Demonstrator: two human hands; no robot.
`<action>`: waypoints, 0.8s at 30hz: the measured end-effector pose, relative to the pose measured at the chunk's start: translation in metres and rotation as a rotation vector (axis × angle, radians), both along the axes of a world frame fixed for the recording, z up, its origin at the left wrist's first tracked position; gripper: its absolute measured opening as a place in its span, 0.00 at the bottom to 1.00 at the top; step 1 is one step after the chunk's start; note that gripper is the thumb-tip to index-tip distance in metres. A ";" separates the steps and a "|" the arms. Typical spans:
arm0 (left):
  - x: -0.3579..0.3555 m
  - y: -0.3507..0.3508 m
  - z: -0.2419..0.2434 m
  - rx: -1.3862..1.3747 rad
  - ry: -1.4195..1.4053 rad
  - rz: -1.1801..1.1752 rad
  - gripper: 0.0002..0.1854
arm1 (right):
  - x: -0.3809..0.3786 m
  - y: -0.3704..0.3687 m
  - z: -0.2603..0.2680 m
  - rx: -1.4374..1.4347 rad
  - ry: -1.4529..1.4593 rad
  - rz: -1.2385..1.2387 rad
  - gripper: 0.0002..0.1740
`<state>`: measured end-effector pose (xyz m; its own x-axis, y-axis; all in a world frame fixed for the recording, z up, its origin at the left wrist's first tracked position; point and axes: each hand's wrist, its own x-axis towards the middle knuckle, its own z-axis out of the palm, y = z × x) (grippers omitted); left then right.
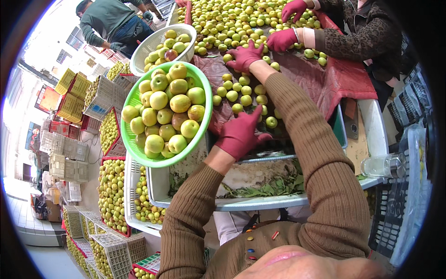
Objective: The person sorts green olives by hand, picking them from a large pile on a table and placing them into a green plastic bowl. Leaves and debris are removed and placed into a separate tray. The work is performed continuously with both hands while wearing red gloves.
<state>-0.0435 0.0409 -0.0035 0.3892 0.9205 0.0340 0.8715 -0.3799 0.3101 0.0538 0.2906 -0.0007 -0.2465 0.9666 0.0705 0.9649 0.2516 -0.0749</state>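
Loose green-yellow jujube-like fruits (246,100) lie on a dark red cloth (299,73) before me. My left hand (242,132), in a dark red glove, is at the near edge of the cloth, its fingers apart beside the nearest fruits. Farther up, my right hand (246,57), gloved alike, spreads over the near edge of the large fruit heap (230,24); whether a fruit is under its palm cannot be told. A bright green plastic colander (208,101) full of larger fruits stands left of my left hand. Behind it is a white colander (191,35) partly filled with fruits.
A co-worker's gloved hands (282,40) are at the heap on the right. Below the cloth, a white tub (258,204) holds leaves. A glass jar (383,165) lies at right. Fruit-filled crates (113,195) stand at left, where another person (108,24) bends over.
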 end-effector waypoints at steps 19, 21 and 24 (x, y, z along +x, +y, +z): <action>-0.035 0.035 -0.027 0.060 -0.027 0.202 0.46 | 0.200 -0.080 -0.037 0.239 0.555 -0.020 0.35; -0.035 0.037 -0.027 -0.008 -0.064 0.172 0.49 | 0.190 -0.078 -0.043 0.183 0.486 0.018 0.39; -0.031 0.031 -0.021 -0.088 -0.112 0.167 0.51 | 0.164 -0.099 -0.042 0.038 0.364 0.166 0.40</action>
